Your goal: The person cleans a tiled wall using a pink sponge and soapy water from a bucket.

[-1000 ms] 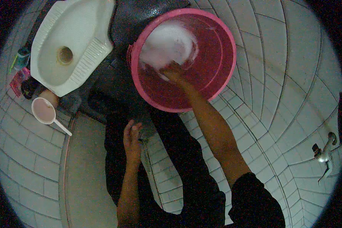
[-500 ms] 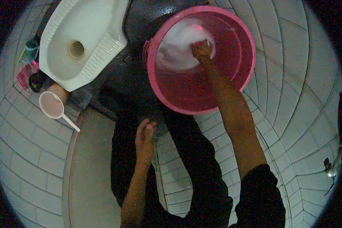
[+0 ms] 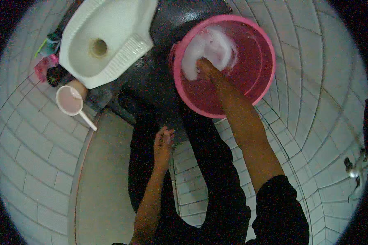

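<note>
Fingers of the right hand touch foam in the pink bucket, grip indeterminable, left hand loosely open; hard sweeping could spill suds over the left rim.

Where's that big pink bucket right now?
In the head view, the pink bucket is up top, right of centre, across the dark floor from the white squat toilet, with the person's right hand inside it.
</note>
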Demonstrator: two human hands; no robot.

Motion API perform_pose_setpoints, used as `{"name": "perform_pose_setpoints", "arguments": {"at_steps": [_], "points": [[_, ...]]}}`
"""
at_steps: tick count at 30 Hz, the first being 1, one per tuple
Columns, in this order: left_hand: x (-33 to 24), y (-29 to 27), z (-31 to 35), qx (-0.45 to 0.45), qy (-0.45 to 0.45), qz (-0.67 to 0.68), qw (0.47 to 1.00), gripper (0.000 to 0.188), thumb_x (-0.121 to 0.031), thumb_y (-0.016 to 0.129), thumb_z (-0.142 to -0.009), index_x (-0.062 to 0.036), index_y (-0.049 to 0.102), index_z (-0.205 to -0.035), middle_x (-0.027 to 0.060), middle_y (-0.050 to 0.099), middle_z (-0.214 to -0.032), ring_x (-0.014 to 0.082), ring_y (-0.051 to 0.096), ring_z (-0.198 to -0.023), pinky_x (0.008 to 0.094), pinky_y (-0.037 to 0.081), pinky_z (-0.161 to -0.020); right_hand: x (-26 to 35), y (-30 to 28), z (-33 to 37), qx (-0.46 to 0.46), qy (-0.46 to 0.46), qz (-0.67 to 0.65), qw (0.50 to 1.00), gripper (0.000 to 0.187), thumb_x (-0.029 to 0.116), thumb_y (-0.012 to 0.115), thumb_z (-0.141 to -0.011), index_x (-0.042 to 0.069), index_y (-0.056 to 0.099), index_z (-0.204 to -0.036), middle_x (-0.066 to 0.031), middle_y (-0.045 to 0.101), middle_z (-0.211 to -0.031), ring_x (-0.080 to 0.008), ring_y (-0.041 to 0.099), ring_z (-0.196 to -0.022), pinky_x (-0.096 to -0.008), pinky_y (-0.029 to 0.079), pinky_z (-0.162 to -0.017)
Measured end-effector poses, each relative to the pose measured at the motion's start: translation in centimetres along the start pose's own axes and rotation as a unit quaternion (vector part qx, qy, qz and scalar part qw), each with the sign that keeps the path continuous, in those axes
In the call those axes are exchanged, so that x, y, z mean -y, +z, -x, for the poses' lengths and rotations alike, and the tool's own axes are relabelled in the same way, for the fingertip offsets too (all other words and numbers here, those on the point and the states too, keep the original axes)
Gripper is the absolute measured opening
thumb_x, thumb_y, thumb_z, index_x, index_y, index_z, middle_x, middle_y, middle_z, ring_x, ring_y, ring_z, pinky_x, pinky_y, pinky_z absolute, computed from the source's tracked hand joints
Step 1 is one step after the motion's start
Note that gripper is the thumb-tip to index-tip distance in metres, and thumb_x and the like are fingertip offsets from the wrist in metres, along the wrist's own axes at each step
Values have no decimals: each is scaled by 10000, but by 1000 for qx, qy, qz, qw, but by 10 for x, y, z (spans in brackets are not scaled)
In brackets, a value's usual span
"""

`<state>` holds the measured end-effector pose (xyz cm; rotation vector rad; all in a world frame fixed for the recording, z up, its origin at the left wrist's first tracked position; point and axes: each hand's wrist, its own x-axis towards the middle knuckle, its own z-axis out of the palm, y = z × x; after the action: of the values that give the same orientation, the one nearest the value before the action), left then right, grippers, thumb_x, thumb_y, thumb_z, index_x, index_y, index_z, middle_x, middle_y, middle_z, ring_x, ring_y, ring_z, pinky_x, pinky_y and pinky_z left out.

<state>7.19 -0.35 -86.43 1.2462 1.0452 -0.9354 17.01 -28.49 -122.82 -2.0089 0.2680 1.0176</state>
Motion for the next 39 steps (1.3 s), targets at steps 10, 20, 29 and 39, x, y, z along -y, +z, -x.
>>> {"name": "perform_pose_setpoints", "arguments": {"at_steps": [10, 20, 29, 39], "points": [[-78, -106, 128, -89, 111, 63, 988, 456, -263, 570, -954, -22, 440, -1319, 94, 610, -1175, 183, 566, -1080, 301, 432, -938, 248, -42, 169, 116, 70, -612, 779, 574, 442, 546, -922, 121, 394, -1373, -91, 511, -1301, -252, 544, -1129, -478, 478, -940], [-164, -208, 327, -237, 377, 129, 886, 413, -226, 565, -957, -10, 464, -1294, 128, 623, -1155, 186, 575, -1055, 318, 430, -948, 440, -89, 312, 71, 2, -570, 818, 384, 292, 523, -908, 120, 426, -1237, -49, 500, -1100, -199, 503, -943, -392, 448, -772], [-189, -240, 534, -559, 557, -64, 610, 362, -117, 610, -879, 15, 528, -1206, 140, 652, -1063, 265, 595, -1029, 387, 428, -953, 641, 4, 352, 165, -56, -499, 849, 191, 143, 503, -883, 122, 478, -1071, -5, 502, -855, -141, 495, -684, -318, 439, -547], [-204, -317, 644, -730, 627, -134, 238, 371, -185, 504, -917, 37, 494, -1214, 220, 563, -1180, 388, 488, -1179, 505, 358, -1030, 974, 138, 547, 89, -497, -277, 818, 273, 53, 563, -777, 8, 531, -1044, -86, 555, -898, -208, 562, -833, -367, 476, -727]]}}
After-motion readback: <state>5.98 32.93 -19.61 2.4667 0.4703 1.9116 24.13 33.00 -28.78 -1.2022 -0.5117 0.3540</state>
